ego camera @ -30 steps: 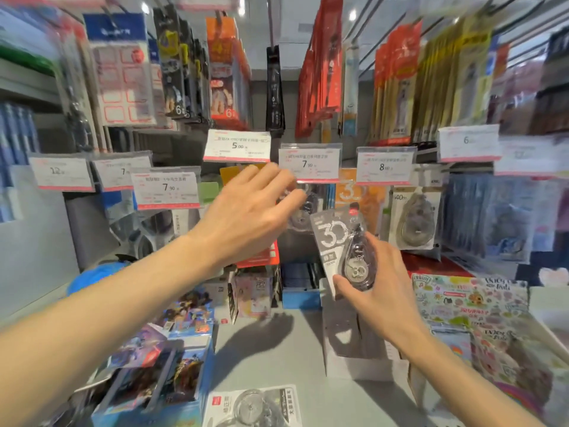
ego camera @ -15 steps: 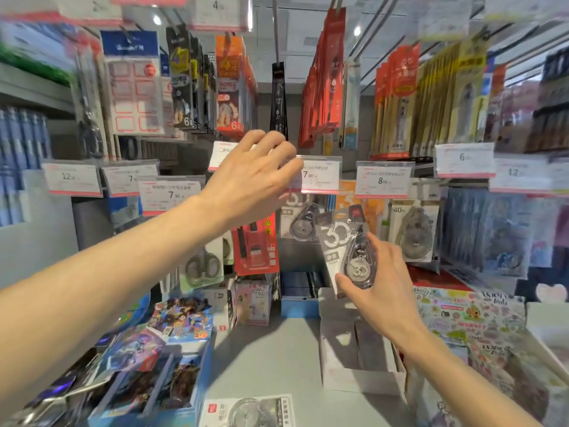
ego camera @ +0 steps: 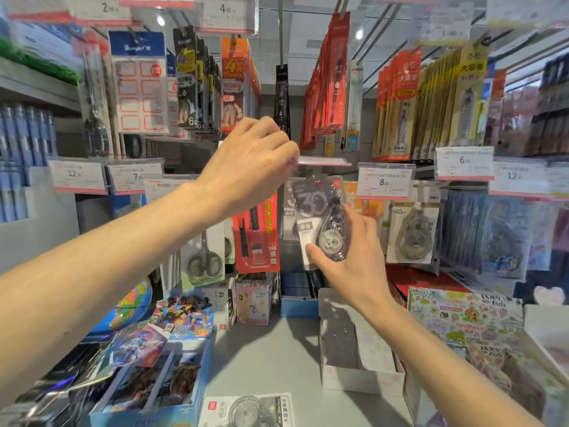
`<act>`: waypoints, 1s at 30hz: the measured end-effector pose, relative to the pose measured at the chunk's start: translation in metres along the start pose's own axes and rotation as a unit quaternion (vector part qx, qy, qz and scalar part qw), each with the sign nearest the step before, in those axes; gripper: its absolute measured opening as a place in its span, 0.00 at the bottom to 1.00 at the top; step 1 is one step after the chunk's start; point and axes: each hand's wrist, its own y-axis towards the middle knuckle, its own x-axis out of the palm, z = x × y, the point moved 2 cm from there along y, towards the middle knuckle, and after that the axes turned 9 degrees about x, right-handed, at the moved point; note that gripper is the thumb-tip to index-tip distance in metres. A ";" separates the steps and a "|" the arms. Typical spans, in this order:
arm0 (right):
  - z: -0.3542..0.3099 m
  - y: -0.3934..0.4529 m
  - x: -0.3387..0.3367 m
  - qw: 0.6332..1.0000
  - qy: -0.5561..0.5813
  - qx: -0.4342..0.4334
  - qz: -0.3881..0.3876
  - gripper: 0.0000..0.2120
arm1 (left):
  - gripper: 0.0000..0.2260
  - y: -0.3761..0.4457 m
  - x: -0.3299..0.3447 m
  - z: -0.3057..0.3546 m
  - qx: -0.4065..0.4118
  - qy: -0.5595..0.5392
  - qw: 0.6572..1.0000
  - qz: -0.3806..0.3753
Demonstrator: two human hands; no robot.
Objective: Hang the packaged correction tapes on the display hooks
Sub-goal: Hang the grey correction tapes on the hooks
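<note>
Item in hand: grey "30" blister-carded correction tape, clear teardrop plastic shell over stiff printed card (ego camera: 323, 223). Our right hand (ego camera: 354, 260) grips its lower edge, raising it just below the flipped-up pink-edged clear plastic price tag (ego camera: 320, 161), which our left hand (ego camera: 249, 171) pinches and lifts.

Status, as we judge: not yet on the hook; matching grey packs (ego camera: 289, 208) hang behind. One more clear-blister tape pack (ego camera: 249, 411) lies flat on the smooth grey shelf (ego camera: 271, 359), awaiting hanging.
</note>
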 end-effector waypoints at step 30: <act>-0.001 0.036 0.060 0.982 -0.105 0.139 -0.066 0.38 | 0.10 -0.017 -0.002 0.008 0.041 0.002 0.999 -0.003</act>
